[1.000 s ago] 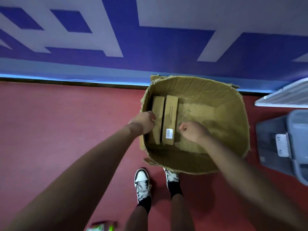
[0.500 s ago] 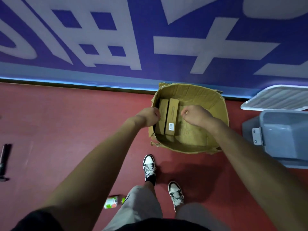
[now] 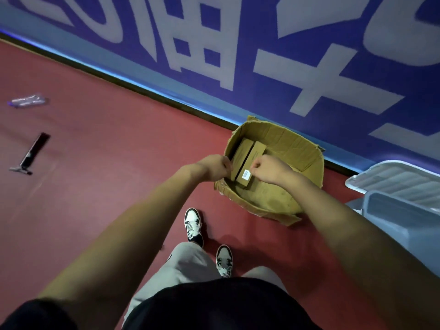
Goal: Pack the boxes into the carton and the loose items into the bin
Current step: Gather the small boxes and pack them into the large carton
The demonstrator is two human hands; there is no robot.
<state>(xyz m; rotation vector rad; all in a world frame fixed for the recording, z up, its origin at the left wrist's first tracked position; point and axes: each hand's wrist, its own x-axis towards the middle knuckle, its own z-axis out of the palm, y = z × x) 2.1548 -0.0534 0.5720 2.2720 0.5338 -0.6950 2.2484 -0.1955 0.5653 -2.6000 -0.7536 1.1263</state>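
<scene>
Cardboard carton [image 3: 287, 140] sits on the red floor [image 3: 114, 186] right against the wall, and the two boxes [image 3: 243, 150] are already in it, lying flat side by side along its left wall, long sides running from me towards the wall; the nearer one has a white label on the end.

Left hand [image 3: 215, 166] is over the carton's left rim and right hand [image 3: 271, 169] is just above the labelled box; both are curled into fists with nothing showing in them, though I only see the backs, so the fingertips are hidden.

My guess is that the loose stuff comes next, and it's all well off to the left: a black tool [image 3: 31, 153] lying on a slant, its head towards me, and a clear bottle [image 3: 27, 100] further out; the left hand is the nearer one for both. The grey bin [image 3: 395, 210] is on the opposite side, just right of the carton, with its lid [image 3: 390, 177] behind it; so anything picked up has to cross past the carton.

Bottle is blurry, and the bin is cut off by the frame edge, so I can't see what's in it.
</scene>
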